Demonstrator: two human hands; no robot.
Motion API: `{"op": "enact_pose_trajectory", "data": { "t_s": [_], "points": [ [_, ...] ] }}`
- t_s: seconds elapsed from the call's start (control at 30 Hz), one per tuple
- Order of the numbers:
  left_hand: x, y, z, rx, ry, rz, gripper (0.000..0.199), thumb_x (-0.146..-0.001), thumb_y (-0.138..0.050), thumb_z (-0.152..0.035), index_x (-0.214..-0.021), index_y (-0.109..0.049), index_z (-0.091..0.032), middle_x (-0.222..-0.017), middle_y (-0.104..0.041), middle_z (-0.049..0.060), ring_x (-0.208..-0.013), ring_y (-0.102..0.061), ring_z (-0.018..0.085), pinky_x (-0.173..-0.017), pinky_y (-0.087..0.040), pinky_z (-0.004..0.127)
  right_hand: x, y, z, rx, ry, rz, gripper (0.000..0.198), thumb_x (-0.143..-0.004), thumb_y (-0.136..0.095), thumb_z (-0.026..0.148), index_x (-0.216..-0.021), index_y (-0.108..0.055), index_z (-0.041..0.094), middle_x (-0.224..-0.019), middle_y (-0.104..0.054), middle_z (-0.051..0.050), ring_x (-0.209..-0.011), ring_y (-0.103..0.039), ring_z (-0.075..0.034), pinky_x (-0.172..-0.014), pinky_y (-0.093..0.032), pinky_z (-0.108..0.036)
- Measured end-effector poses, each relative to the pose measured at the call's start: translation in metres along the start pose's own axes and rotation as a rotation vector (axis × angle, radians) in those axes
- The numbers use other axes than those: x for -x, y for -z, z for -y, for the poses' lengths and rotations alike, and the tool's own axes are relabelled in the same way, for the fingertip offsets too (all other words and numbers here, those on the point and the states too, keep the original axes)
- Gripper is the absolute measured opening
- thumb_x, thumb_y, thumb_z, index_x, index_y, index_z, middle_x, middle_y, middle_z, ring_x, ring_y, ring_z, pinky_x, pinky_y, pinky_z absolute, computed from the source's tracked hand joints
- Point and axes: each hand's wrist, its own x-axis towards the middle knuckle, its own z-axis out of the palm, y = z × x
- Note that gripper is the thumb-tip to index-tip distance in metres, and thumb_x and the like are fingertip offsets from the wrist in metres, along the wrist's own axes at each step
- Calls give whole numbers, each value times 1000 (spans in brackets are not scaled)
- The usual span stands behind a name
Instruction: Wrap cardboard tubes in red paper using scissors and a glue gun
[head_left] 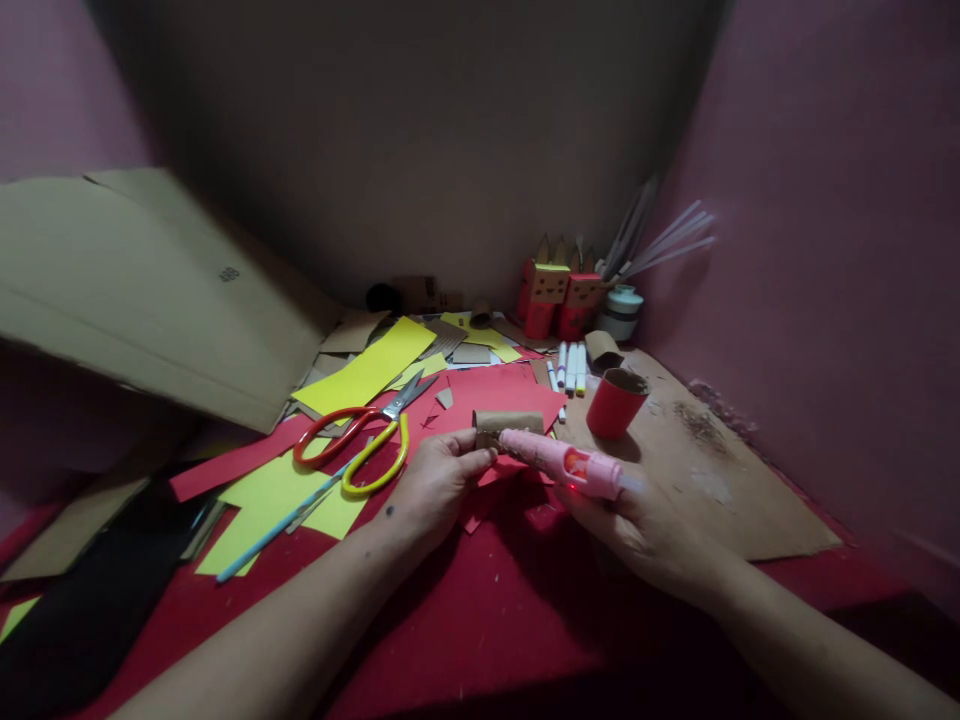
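My left hand (441,482) pinches a brown cardboard tube (510,421) by its left end. A pink glue gun (555,460) with a small red light is gripped in my right hand (637,530), its nozzle close against the near side of the tube; whether they touch I cannot tell. Beyond my right hand a tube wrapped in red paper (616,405) stands slightly tilted on cardboard. Scissors (367,435) with one red and one yellow handle lie open to the left of my left hand. Red paper (499,392) is spread behind the brown tube.
Yellow paper (367,370) and scraps cover the left. A blue pencil-like stick (281,530) lies there. Several markers (574,368), two decorated red figures (559,295) and a jar (621,312) stand or lie behind. A large cardboard panel (150,290) leans at left; walls close in the right and back.
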Motion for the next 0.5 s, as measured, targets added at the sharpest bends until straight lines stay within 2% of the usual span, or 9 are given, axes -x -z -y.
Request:
{"op": "enact_pose_trajectory", "data": {
  "t_s": [0.23, 0.5],
  "points": [
    [0, 3, 1, -20, 20, -23, 32, -80, -60, -20, -110, -68, -14, -116, -67, 14, -113, -58, 30, -101, -39, 41, 4, 4, -4, 26, -29, 14, 49, -94, -42, 24, -141, -32, 34, -143, -43, 2, -128, -44, -23, -108, -36, -43],
    [0, 4, 0, -31, 40, -24, 31, -79, -61, -22, -108, -69, -16, -115, -68, 14, -110, -60, 30, -99, -39, 43, 8, 5, -8, 7, -32, -13, 48, -94, -41, 24, -141, -34, 32, -143, -43, 2, -132, -39, -22, -111, -33, -43]
  ]
}}
